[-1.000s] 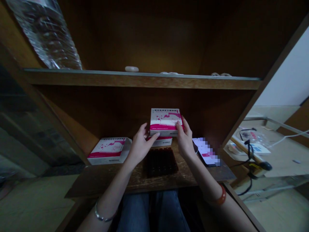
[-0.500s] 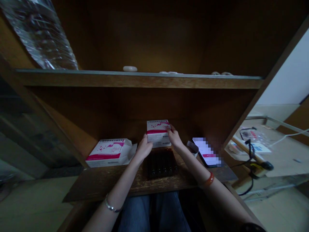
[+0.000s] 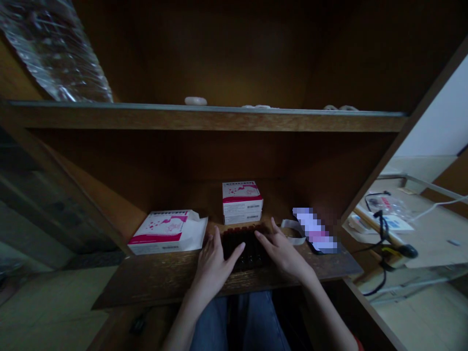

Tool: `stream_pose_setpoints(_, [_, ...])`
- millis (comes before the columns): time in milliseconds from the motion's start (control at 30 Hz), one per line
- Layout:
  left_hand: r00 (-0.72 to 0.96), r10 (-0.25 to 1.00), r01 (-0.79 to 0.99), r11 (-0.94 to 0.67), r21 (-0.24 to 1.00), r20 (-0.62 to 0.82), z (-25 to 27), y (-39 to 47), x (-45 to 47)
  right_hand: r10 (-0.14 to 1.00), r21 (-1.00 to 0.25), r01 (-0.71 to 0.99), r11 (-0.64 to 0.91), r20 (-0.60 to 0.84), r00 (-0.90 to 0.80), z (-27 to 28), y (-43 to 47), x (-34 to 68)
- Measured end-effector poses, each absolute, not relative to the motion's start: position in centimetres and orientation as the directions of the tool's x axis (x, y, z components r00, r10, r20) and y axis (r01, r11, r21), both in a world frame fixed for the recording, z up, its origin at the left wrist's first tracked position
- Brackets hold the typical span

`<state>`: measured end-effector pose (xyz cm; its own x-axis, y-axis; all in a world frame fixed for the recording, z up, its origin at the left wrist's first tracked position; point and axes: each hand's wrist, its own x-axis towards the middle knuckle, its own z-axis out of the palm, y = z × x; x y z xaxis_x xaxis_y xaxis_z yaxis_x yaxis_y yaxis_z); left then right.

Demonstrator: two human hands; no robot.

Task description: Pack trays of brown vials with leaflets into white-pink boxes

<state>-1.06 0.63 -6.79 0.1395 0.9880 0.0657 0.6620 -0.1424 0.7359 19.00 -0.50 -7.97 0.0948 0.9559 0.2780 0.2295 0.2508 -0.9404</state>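
Near the front edge of the shelf, left hand and right hand have just let go of the top box and are spread wide around the dark tray, so attention's there now, looks like.

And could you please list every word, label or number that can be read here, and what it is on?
No text is readable.
Two stacked boxes: dark heading and small print, too small and blurred.
Left box: similar print, too small to read.
Phone: screen pixelated, unreadable.
Clear plastic: red mark, too blurred.
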Motion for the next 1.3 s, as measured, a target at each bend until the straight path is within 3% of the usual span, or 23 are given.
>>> stream_pose_setpoints(200, [0.117,0.986,0.464,-0.162,0.871,0.121,-7.9,-0.8,-0.3,0.981,-0.966,0.234,0.113,0.145,0.126,-8.9,-3.2,17.4])
stream_pose_setpoints(433, [0.041,0.954,0.126,-0.300,0.946,0.297,-7.1,-0.7,0.0,0.962,-0.957,-0.116,0.268,0.258,0.095,-7.9,-3.0,17.1])
stream_pose_setpoints(567, [0.094,0.943,0.133,-0.330,0.934,0.320,-7.1,0.0,-0.4,0.964,-0.943,-0.203,0.264,0.249,0.096,-7.0,-3.0,17.5])
stream_pose_setpoints(1033, [0.240,0.959,0.300,-0.224,0.927,0.154,-8.9,0.6,-1.4,0.982,-0.972,-0.149,0.183,0.174,0.073,-9.1,-2.3,18.1])
stream_pose_setpoints(1167, [0.275,0.951,0.173,-0.195,0.965,0.142,-8.3,0.6,-1.4,0.979,-0.970,-0.138,0.201,0.203,0.000,-7.8,-2.5,18.5])
stream_pose_setpoints(1300, [0.242,0.963,0.045,-0.129,0.991,0.115,-5.9,0.2,-0.8,0.982,-0.965,-0.184,0.187,0.178,0.066,-5.5,-2.7,18.2])
